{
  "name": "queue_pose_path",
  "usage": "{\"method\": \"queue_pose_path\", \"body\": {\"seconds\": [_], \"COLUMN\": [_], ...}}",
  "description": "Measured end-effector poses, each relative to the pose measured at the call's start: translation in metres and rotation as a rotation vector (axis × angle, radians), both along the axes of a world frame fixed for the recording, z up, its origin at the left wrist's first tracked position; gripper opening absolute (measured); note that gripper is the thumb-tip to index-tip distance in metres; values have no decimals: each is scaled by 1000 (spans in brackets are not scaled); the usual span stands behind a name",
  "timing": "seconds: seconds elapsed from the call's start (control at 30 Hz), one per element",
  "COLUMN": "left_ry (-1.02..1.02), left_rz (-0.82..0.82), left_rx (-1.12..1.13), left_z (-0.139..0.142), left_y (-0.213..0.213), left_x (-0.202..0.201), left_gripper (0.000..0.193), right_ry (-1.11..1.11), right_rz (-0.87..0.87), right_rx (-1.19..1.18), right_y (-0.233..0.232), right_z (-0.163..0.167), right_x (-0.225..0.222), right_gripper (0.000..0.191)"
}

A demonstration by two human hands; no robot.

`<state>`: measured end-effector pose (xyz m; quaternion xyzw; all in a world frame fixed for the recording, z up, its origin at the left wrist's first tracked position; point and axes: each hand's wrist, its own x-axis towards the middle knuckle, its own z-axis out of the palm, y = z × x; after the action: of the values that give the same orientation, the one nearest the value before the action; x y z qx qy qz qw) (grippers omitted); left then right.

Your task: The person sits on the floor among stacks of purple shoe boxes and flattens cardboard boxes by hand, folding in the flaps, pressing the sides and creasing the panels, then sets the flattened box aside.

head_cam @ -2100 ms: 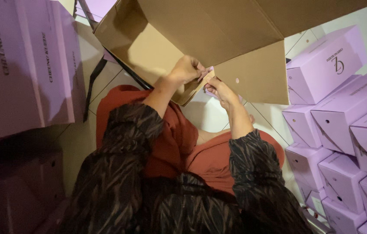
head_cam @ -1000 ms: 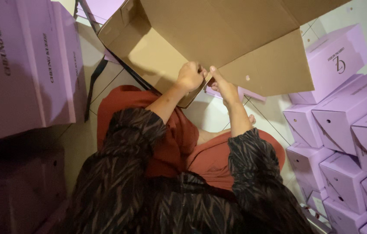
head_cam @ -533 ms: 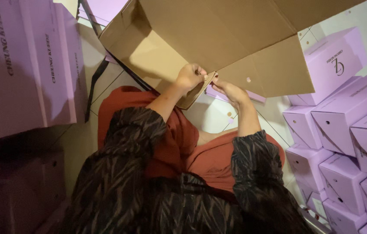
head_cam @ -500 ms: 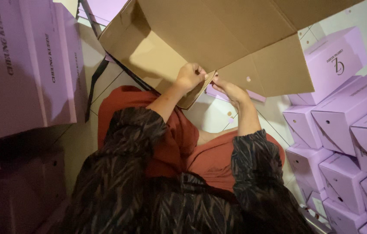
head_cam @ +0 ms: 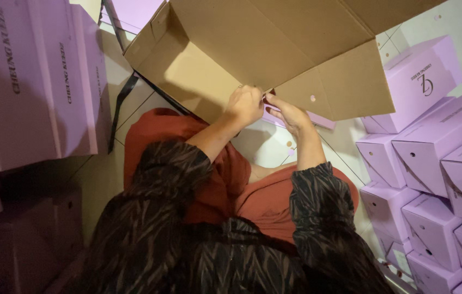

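From the head camera, looking down past dark patterned sleeves and red trousers, the left hand [head_cam: 246,103] and right hand [head_cam: 291,114] meet at the lower edge of a big brown cardboard box [head_cam: 253,49] that tilts up in front of the knees. The left fingers are curled shut around a flap edge; the right fingers are nearly closed, pinching at the same spot, though what sits between them is too small to tell. The box looks only partly formed: its flaps [head_cam: 345,87] hang open and nothing shows inside, so folding seems early. Below lies a pale tiled floor [head_cam: 269,144], crowded with stacked lilac boxes [head_cam: 438,163] at right and taller lilac cartons [head_cam: 29,81] at left.
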<state>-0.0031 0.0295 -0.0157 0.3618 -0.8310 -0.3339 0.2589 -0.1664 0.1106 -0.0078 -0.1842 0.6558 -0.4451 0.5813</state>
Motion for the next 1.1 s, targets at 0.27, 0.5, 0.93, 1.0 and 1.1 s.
{"method": "queue_pose_path", "body": {"seconds": [0.27, 0.5, 0.93, 1.0, 1.1], "left_ry": [-112, 271, 62, 55, -30], "left_rz": [-92, 305, 388, 333, 279], "left_rx": [233, -4, 42, 197, 402], "left_z": [8, 32, 19, 31, 48], "left_y": [-10, -66, -144, -138, -125], "left_x": [0, 32, 82, 83, 74], "left_gripper": [30, 23, 89, 87, 72], "right_ry": [-25, 97, 72, 159, 230], "right_rz": [-116, -324, -223, -237, -308], "right_rx": [1, -44, -240, -366, -465], "right_y": [-3, 1, 44, 43, 42], "right_z": [-22, -19, 83, 78, 59], "right_x": [-6, -55, -92, -94, -107], "right_gripper": [39, 26, 26, 32, 36]}}
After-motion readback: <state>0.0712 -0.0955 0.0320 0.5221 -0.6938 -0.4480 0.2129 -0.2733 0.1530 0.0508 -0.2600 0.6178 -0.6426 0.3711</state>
